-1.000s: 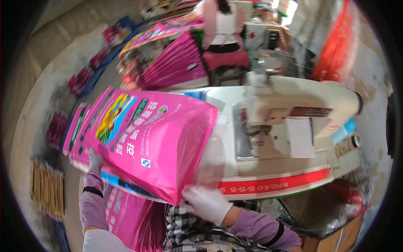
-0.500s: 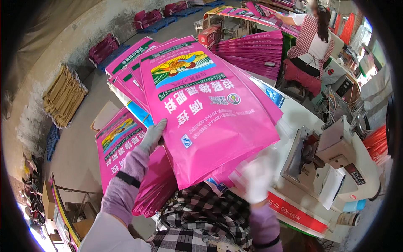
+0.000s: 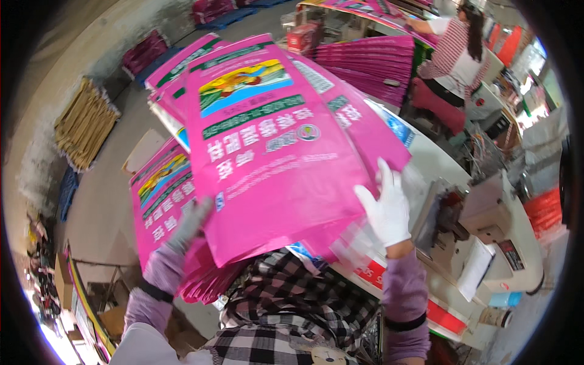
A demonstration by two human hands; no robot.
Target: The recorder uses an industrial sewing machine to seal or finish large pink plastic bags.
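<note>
A large pink woven-looking bag [image 3: 274, 194] with a coloured picture panel lies on top of a fanned stack of similar bags in front of me. My left hand [image 3: 190, 226], in a greyish glove, is closed at its left edge, somewhat blurred. At the bag's right lower edge is my right hand [image 3: 387, 210], in a white glove, fingers spread and thumb by the edge. Another pink bag [image 3: 380, 137] sticks out from under the top one on the right. Lower left, beneath my left forearm, more pink bags [image 3: 161, 194] hang in a pile.
A sewing machine [image 3: 486, 213] stands on the pale table [image 3: 432, 164] at my right. Farther back, a co-worker [image 3: 453, 61] sits beside a stack of pink bags [image 3: 371, 64]. A tan bundle [image 3: 85, 125] leans by the left wall, and a red box [image 3: 303, 38] stands at the back.
The top bag has shifted left and turned slightly along with my left hand, baring more of the bag beneath. My right hand has risen to its right edge with fingers spread.
</note>
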